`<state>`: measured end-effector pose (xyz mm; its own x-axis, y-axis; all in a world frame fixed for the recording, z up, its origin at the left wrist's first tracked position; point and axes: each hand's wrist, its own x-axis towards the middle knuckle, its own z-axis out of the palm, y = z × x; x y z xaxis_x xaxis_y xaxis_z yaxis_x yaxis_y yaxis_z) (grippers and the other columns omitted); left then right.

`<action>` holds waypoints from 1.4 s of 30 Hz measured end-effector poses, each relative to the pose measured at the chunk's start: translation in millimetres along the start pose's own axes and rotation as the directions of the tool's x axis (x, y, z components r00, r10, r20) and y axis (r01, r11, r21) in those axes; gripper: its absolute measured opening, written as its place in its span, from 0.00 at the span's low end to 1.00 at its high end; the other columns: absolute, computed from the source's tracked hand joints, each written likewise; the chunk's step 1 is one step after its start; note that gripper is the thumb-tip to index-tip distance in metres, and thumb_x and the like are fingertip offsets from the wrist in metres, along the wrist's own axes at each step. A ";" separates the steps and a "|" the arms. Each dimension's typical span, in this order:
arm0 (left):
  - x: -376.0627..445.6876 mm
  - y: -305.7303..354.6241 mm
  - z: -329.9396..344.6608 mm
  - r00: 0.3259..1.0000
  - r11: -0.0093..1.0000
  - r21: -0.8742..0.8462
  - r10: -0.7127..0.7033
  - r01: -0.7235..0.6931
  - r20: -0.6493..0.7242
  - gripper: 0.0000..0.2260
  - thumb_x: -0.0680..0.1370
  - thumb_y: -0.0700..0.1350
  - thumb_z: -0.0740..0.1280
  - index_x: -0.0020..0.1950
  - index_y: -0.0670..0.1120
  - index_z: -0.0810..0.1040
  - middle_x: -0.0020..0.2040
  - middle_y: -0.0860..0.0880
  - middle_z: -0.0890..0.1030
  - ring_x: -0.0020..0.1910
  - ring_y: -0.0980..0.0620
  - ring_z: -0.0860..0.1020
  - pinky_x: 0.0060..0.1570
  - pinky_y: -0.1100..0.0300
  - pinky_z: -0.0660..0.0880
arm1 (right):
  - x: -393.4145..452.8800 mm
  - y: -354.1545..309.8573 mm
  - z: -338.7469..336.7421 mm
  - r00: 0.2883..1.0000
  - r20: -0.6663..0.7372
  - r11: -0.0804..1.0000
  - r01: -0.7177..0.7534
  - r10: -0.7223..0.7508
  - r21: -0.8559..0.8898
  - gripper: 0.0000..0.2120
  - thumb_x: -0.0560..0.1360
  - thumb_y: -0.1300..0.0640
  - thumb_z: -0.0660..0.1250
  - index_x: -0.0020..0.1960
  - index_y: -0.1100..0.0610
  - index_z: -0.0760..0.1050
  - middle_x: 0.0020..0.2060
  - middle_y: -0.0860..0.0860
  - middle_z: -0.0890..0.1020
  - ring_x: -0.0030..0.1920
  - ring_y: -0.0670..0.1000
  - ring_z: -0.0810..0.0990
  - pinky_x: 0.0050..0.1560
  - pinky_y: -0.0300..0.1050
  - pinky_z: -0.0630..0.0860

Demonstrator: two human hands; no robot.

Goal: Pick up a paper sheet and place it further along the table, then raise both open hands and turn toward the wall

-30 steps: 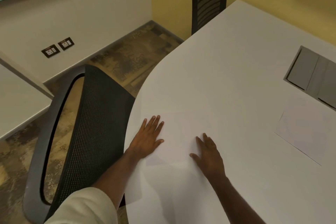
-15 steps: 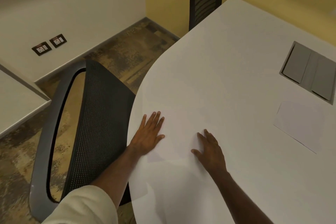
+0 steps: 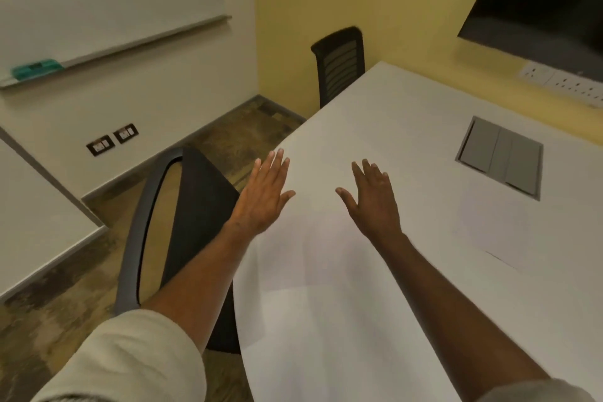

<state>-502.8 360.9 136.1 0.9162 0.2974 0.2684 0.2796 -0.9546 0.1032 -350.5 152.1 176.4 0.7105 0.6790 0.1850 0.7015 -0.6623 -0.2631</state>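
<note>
Nowhere can I read any writing or label. Both my hands are released, fingers straight and spread, palms down, holding nothing. My left hand [image 3: 264, 196] hangs at the curved left edge of the white table [image 3: 375, 127]; my right hand [image 3: 372, 202] is over the tabletop, apart from the left. Nearest them, a thin white sheet of paper [image 3: 313, 274] lies flat on the smooth table just behind my wrists; its edges are too faint to tell its long axis. Left of the table stands a dark mesh-backed chair [image 3: 195, 206]. A grey rectangular hatch [image 3: 499, 157] sits flush in the table, right of my right hand.
</note>
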 end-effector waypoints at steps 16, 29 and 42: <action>-68.5 23.3 -339.5 0.903 0.964 0.180 -0.103 0.193 -0.418 0.30 0.85 0.54 0.45 0.81 0.40 0.41 0.82 0.41 0.40 0.81 0.45 0.40 0.80 0.46 0.44 | -42.8 -155.5 -267.5 0.836 -0.428 0.939 0.306 -0.344 -0.158 0.39 0.81 0.34 0.42 0.82 0.60 0.47 0.82 0.57 0.50 0.82 0.56 0.47 0.82 0.56 0.47; -106.6 -55.4 -450.7 0.835 0.905 0.273 -0.141 0.327 -0.532 0.30 0.85 0.55 0.44 0.81 0.40 0.39 0.82 0.41 0.38 0.81 0.45 0.38 0.80 0.46 0.44 | -15.6 -291.3 -304.6 0.709 -0.535 0.886 0.413 -0.459 -0.213 0.38 0.82 0.35 0.42 0.82 0.60 0.46 0.82 0.58 0.50 0.82 0.56 0.46 0.82 0.56 0.49; -75.3 -275.0 -495.6 0.837 0.909 0.293 -0.098 0.295 -0.539 0.30 0.85 0.56 0.45 0.81 0.41 0.41 0.82 0.42 0.39 0.81 0.46 0.38 0.80 0.48 0.42 | 104.5 -473.9 -247.7 0.706 -0.587 0.913 0.369 -0.397 -0.173 0.36 0.84 0.38 0.48 0.82 0.60 0.46 0.82 0.58 0.51 0.82 0.56 0.47 0.82 0.54 0.45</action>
<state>-790.8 610.7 562.2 0.5849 0.3528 0.7304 0.6087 -0.7861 -0.1077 -594.8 458.5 555.0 0.2559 0.5563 0.7906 0.9126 -0.4088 -0.0077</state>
